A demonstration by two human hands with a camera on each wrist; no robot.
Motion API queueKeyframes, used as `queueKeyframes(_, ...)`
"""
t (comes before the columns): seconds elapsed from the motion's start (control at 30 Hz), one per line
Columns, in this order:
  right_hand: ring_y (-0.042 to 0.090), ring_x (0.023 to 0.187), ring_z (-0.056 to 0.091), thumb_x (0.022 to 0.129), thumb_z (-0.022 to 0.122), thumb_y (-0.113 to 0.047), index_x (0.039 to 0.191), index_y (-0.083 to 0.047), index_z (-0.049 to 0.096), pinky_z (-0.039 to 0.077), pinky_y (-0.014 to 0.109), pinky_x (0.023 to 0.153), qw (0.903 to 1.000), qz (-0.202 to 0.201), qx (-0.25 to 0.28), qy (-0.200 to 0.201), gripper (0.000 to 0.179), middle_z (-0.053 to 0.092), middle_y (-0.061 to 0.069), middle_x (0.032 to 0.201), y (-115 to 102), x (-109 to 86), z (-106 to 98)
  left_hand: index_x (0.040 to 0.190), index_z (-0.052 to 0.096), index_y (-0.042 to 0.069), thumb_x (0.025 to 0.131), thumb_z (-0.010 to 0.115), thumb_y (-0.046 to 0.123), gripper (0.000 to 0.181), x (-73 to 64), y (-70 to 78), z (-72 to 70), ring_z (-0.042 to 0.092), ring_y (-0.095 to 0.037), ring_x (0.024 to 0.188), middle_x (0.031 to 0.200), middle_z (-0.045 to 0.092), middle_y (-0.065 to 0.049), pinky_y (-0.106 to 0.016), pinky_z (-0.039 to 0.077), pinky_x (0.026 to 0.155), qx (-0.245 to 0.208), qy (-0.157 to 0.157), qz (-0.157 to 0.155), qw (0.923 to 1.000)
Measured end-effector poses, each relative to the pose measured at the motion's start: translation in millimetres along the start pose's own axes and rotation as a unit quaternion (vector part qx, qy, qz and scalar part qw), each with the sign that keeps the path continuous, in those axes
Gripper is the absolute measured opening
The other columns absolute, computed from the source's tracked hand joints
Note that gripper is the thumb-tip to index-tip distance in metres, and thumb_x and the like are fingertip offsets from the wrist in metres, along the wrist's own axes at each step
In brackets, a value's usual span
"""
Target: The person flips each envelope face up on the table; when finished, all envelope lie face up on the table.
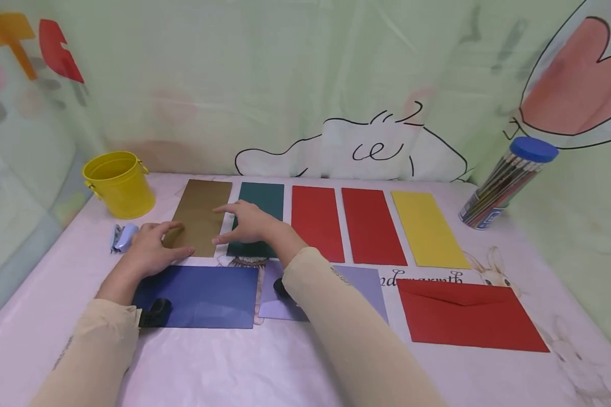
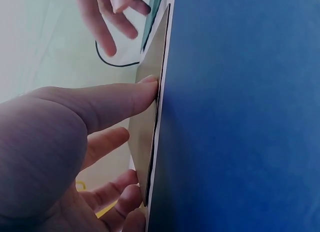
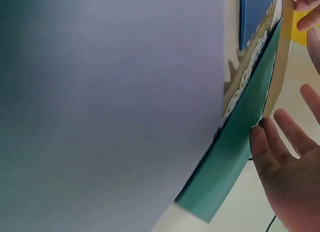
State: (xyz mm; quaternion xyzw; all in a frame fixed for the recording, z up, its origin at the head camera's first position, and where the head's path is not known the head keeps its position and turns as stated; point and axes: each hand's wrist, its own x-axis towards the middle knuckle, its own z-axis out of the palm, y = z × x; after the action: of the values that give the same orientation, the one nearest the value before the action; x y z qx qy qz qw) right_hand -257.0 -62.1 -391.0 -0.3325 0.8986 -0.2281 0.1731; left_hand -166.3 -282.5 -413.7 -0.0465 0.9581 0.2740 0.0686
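A gold envelope (image 1: 203, 199) lies flat at the left of the back row. My left hand (image 1: 150, 249) rests at its lower left corner. In the left wrist view the thumb (image 2: 135, 99) touches the gold surface near its front edge, while the other fingers spread by the left side. Over the gap between the gold envelope and a dark green envelope (image 1: 262, 198) is my right hand (image 1: 252, 222), thumb and index finger apart and nothing between them. A blue envelope (image 1: 203, 294) lies under my left wrist, and a lavender envelope (image 1: 364, 280) is partly hidden by my right forearm.
Two red envelopes (image 1: 315, 223) and a yellow envelope (image 1: 427, 226) continue the back row. A red flapped envelope (image 1: 468, 322) lies front right. At left stand a yellow bucket (image 1: 124, 195) and a small lilac stapler-like object (image 1: 124, 238); a blue-lidded pencil tub (image 1: 506, 183) leans back right.
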Motion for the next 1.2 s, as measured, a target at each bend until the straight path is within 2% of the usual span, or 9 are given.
queueKeyframes(0.33,0.028,0.146,0.028,0.090,0.075,-0.046,0.155,-0.027,0.042,0.033,0.046,0.113,0.9992,0.024,-0.030,-0.003,0.075,0.035,0.007,0.158,-0.4,11.6,4.7,0.153,0.037,0.003,0.087,0.074,0.049,0.088,-1.3,1.3,0.3,0.026,-0.060,0.128,0.145,0.023,-0.041,-0.074,0.034,0.096,0.004,-0.016,0.003,0.9999)
queueKeyframes(0.57,0.024,0.144,0.033,0.088,0.077,-0.045,0.153,-0.025,0.046,0.033,0.044,0.114,0.9989,0.033,-0.034,-0.003,0.075,0.041,0.005,0.156,-0.9,16.7,5.2,0.154,0.036,0.002,0.088,0.073,0.049,0.090,-3.2,1.3,-0.5,0.024,-0.060,0.129,0.146,0.021,-0.040,-0.074,0.033,0.098,0.009,-0.026,-0.005,0.9996)
queueKeyframes(0.8,0.024,0.144,0.033,0.087,0.077,-0.047,0.154,-0.026,0.044,0.032,0.041,0.114,0.9985,0.039,-0.037,-0.012,0.078,0.040,0.005,0.156,0.4,19.4,0.9,0.153,0.038,0.001,0.087,0.074,0.047,0.087,-3.0,3.1,-1.4,0.025,-0.060,0.129,0.145,0.023,-0.040,-0.073,0.033,0.097,0.004,-0.020,0.006,0.9998)
queueKeyframes(1.07,0.024,0.141,0.036,0.085,0.079,-0.045,0.154,-0.023,0.045,0.037,0.043,0.111,0.9981,0.060,-0.003,0.009,0.080,0.042,0.007,0.154,7.4,22.1,0.5,0.155,0.036,0.005,0.084,0.076,0.055,0.095,-0.3,-6.7,1.4,0.037,-0.051,0.120,0.146,0.022,-0.035,-0.067,0.040,0.092,-0.020,-0.028,0.012,0.9993)
queueKeyframes(1.2,0.023,0.140,0.037,0.086,0.078,-0.044,0.154,-0.023,0.045,0.036,0.042,0.112,0.9981,0.061,-0.005,0.007,0.078,0.041,0.008,0.154,9.6,24.6,0.9,0.155,0.036,0.006,0.080,0.078,0.058,0.101,-0.1,-9.9,1.9,0.040,-0.049,0.118,0.145,0.022,-0.033,-0.065,0.042,0.091,-0.027,-0.030,0.022,0.9989)
